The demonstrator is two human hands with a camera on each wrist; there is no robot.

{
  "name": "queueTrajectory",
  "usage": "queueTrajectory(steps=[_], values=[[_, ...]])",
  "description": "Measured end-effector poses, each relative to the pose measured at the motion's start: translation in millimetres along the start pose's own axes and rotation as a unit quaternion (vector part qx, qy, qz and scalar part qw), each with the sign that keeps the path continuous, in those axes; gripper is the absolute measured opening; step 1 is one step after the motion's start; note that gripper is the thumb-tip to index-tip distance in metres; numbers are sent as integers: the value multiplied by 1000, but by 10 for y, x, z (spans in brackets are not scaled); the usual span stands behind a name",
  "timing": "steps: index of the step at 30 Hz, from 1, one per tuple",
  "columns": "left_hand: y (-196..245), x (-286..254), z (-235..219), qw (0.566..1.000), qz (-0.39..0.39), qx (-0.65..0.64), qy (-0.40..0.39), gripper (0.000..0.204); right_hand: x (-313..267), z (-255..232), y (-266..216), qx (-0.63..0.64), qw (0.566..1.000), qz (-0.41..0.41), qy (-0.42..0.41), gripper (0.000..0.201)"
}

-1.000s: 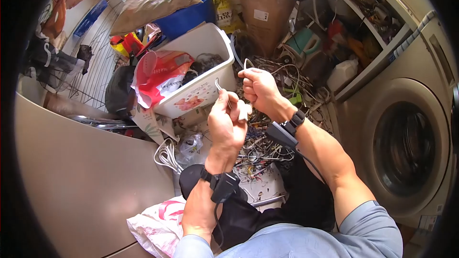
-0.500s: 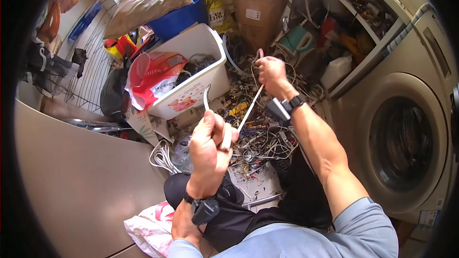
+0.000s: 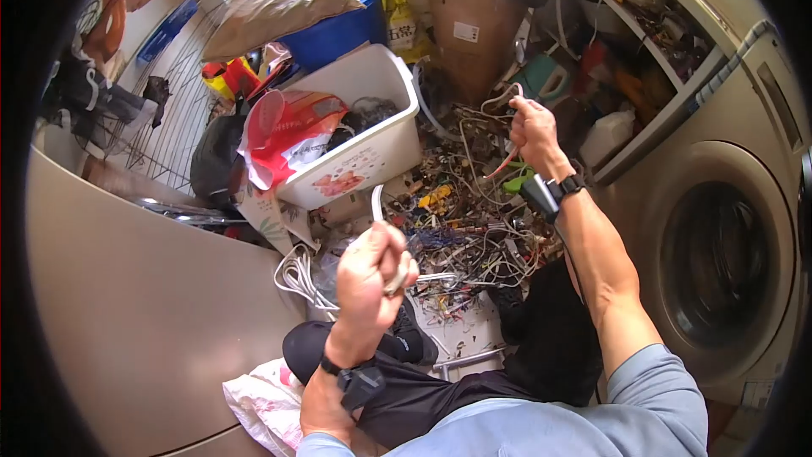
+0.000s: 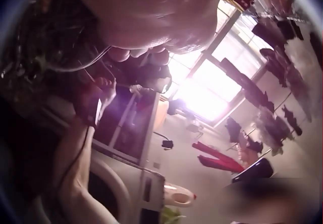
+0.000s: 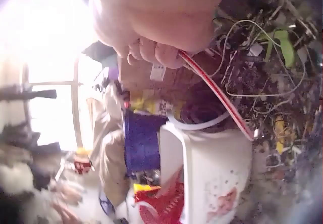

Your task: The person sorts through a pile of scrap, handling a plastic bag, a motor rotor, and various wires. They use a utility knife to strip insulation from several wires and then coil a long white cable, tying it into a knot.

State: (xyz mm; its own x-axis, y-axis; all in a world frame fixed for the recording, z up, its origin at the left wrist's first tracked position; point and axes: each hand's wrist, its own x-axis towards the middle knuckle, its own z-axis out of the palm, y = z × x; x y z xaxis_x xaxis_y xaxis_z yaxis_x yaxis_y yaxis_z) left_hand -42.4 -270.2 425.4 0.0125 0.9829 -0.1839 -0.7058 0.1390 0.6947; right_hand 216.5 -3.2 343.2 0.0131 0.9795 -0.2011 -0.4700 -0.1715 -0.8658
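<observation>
My left hand [image 3: 370,275] is curled round a white cable [image 3: 377,203], whose bent end sticks up above the fist. A pale piece shows below its fingers. Farther out to the right, my right hand [image 3: 534,129] grips a red-and-white cord [image 3: 512,155]. A loop of that cord rises over the knuckles, and in the right wrist view its loose length [image 5: 217,92] slants down from the fingers. Beneath both hands lies a heap of tangled wires and small scraps [image 3: 474,233].
A white bin [image 3: 372,161] holding a red plastic bag [image 3: 296,131] stands ahead. Left of my knee lies a coiled white cable [image 3: 300,278]. A washing machine [image 3: 719,254] flanks my right arm; a cardboard box [image 3: 474,38] and a shelf [image 3: 651,30] stand behind the heap.
The hands have drawn apart from close together, the right moving outward and the left back toward the body. The cord stretched between them half a second ago now hangs loose from my right hand.
</observation>
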Motion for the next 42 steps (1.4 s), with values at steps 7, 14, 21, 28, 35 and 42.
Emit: queueTrajectory(steps=[7,14,21,28,35,42], values=[[-134,81,99,968,25,248,20,26,-783,600,136,46,956,150,-249,16],[-372,109,-9,874,84,478,29,17,-1099,763,274,1,928,230,-294,24],[-496,294,-144,902,3,432,-11,29,-1086,694,259,57,928,196,-310,13],[-484,470,-130,952,14,303,-34,26,-1195,736,205,-10,913,139,-384,15],[-562,514,-270,846,162,503,68,15,-1274,752,161,-134,912,96,-375,18],[-414,417,-209,901,109,399,133,14,-1397,775,187,-251,917,49,-307,18]])
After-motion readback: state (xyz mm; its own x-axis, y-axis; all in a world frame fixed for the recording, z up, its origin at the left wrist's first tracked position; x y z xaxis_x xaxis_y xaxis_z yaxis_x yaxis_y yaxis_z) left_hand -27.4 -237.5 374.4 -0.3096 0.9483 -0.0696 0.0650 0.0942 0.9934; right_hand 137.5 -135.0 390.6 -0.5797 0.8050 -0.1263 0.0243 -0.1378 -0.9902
